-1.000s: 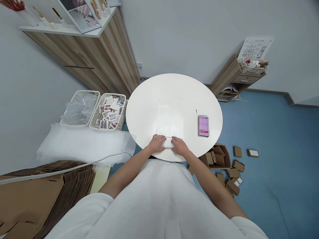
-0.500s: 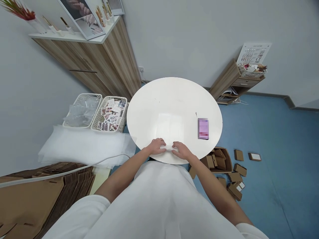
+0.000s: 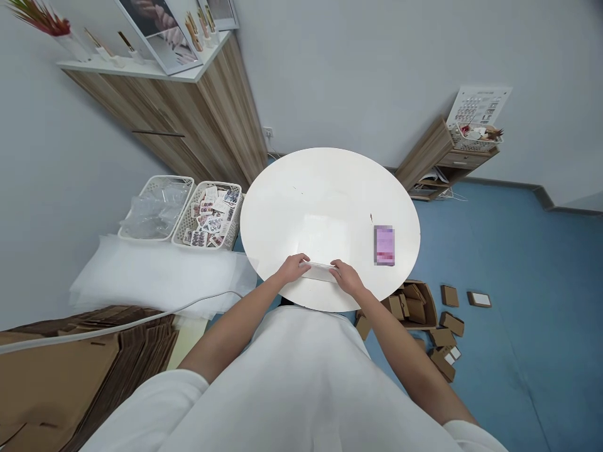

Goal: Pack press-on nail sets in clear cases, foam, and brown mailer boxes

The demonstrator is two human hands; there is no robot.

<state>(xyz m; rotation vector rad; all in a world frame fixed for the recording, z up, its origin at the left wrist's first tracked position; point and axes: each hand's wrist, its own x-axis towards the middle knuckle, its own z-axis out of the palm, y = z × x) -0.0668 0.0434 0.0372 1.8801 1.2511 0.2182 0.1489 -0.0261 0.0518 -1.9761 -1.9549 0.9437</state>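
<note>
Near the front edge of a round white table (image 3: 277,207), a flat white strip (image 3: 320,272), perhaps folded paper or foam sheet, lies between my hands. My left hand (image 3: 294,269) grips its left end, fingers curled over the top edge. At the other end my right hand (image 3: 346,276) pinches it between thumb and fingers. The strip is white on white, so its outline and material are hard to make out. To the right on the tabletop is a purple-pink rectangular item (image 3: 384,245), blurred out by pixelation.
Left of the table stand a basket of printed cards (image 3: 207,216), a basket of clear plastic bags (image 3: 157,207), white foam sheets (image 3: 160,270) and stacked flat cardboard (image 3: 61,383). Small brown boxes (image 3: 443,337) lie on the floor at right. A cable (image 3: 141,320) crosses the left side.
My hands have moved slightly farther apart and away from my body. The white strip between them now shows more clearly, its upper edge raised.
</note>
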